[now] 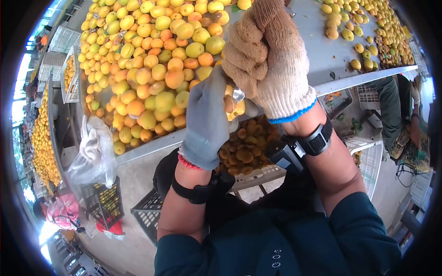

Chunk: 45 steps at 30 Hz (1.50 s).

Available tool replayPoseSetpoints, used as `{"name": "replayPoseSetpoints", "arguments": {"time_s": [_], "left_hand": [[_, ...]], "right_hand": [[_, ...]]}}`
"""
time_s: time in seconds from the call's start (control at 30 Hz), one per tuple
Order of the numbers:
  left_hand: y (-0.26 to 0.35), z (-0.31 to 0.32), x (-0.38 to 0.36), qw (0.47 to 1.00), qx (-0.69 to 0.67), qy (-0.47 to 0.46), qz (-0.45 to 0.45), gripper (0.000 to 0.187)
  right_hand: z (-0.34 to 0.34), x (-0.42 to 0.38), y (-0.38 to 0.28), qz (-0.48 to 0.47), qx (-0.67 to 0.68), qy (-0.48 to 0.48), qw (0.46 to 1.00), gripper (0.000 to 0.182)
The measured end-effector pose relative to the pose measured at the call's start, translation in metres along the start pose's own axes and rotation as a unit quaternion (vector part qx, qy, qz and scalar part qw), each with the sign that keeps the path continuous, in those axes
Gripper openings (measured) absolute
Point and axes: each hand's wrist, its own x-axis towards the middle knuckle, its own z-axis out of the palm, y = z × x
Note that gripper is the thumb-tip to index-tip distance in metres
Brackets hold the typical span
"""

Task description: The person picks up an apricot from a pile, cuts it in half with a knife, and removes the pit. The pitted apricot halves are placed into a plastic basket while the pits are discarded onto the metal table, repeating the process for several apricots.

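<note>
My left hand (205, 117), in a grey glove, is closed around a yellow-orange apricot (237, 109) at the table's near edge. Right beside it, my right hand (271, 55), in a white knit glove with a brown coated palm, makes a fist. A small shiny metal piece (238, 95) shows between the hands, against the fruit; the rest of what the right fist grips is hidden. Under the hands, a crate holds many halved apricots (246, 147). A large heap of whole apricots (152, 69) covers the metal table (317, 69) to the left.
More apricots (393, 37) lie at the table's far right. A plastic bag (94, 147) hangs at the left edge. Black crates (103, 202) stand on the floor. A person in pink (64, 211) is at lower left; another person's leg (389, 110) shows at right.
</note>
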Motion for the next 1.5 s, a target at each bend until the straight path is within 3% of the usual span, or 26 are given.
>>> {"name": "replayPoseSetpoints", "arguments": {"time_s": [0.07, 0.1, 0.17, 0.27, 0.33, 0.43, 0.53, 0.6, 0.67, 0.8, 0.93, 1.0, 1.1, 1.23, 1.3, 1.37, 1.4, 1.5], "left_hand": [[0.003, 0.000, 0.004, 1.000, 0.015, -0.005, -0.016, 0.069], [0.002, 0.002, 0.004, 1.000, 0.024, 0.001, -0.018, 0.069], [-0.001, 0.008, 0.003, 0.999, 0.045, 0.029, -0.009, 0.069], [-0.010, 0.018, 0.001, 0.994, 0.083, 0.075, 0.018, 0.069], [-0.014, 0.021, 0.001, 0.992, 0.087, 0.093, 0.028, 0.069], [-0.014, 0.018, 0.004, 0.995, -0.041, 0.027, -0.083, 0.073], [-0.015, 0.019, 0.005, 0.992, 0.061, 0.101, 0.038, 0.065], [-0.017, 0.023, 0.001, 0.986, 0.140, 0.088, 0.005, 0.069], [-0.019, 0.025, -0.001, 0.983, 0.164, 0.084, -0.024, 0.070], [-0.017, 0.029, -0.005, 0.989, 0.095, 0.089, -0.076, 0.062], [-0.011, 0.038, 0.006, 0.972, 0.049, 0.228, -0.001, 0.029], [-0.010, 0.037, 0.009, 0.972, 0.014, 0.232, -0.023, 0.026], [-0.024, 0.036, 0.013, 0.975, 0.001, 0.219, -0.040, 0.028], [-0.021, 0.018, 0.019, 0.986, -0.069, 0.078, -0.133, 0.038], [-0.014, 0.015, 0.024, 0.958, -0.189, 0.088, -0.198, 0.036], [-0.015, 0.017, 0.025, 0.966, -0.158, 0.095, -0.183, 0.034], [-0.021, 0.020, 0.022, 0.984, -0.067, 0.096, -0.136, 0.037], [-0.036, 0.022, 0.014, 0.993, 0.090, 0.072, -0.029, 0.057]], "right_hand": [[0.005, 0.004, -0.007, 0.045, 0.049, 0.036, 0.997, 0.043], [0.006, 0.005, 0.000, 0.024, 0.025, 0.061, 0.998, 0.045], [-0.002, 0.007, 0.003, 0.015, 0.063, 0.029, 0.997, 0.041], [-0.036, 0.022, 0.021, -0.062, -0.065, -0.065, 0.994, 0.014], [-0.017, 0.016, 0.019, -0.135, -0.239, -0.027, 0.961, 0.014], [-0.017, 0.023, 0.019, -0.118, -0.215, -0.034, 0.969, 0.019], [-0.017, 0.023, 0.021, -0.094, -0.179, -0.009, 0.979, 0.027], [-0.008, 0.021, 0.021, -0.078, -0.139, 0.041, 0.986, 0.038], [0.008, 0.015, 0.016, -0.096, -0.200, 0.103, 0.970, 0.040], [0.017, 0.007, 0.014, -0.097, -0.173, 0.123, 0.972, 0.038], [0.012, 0.008, 0.019, -0.091, -0.187, 0.056, 0.977, 0.037], [0.008, 0.020, 0.035, -0.195, -0.274, 0.034, 0.941, 0.035], [0.011, 0.023, 0.039, -0.177, -0.284, 0.011, 0.942, 0.035], [0.000, 0.032, 0.036, -0.062, -0.119, 0.030, 0.991, 0.034], [-0.009, 0.035, 0.033, -0.003, -0.036, 0.041, 0.999, 0.033], [-0.015, 0.037, 0.030, -0.001, -0.004, 0.027, 1.000, 0.032], [-0.018, 0.038, 0.029, -0.002, 0.012, 0.019, 1.000, 0.032], [-0.024, 0.042, 0.028, -0.008, 0.059, -0.006, 0.998, 0.036]]}}
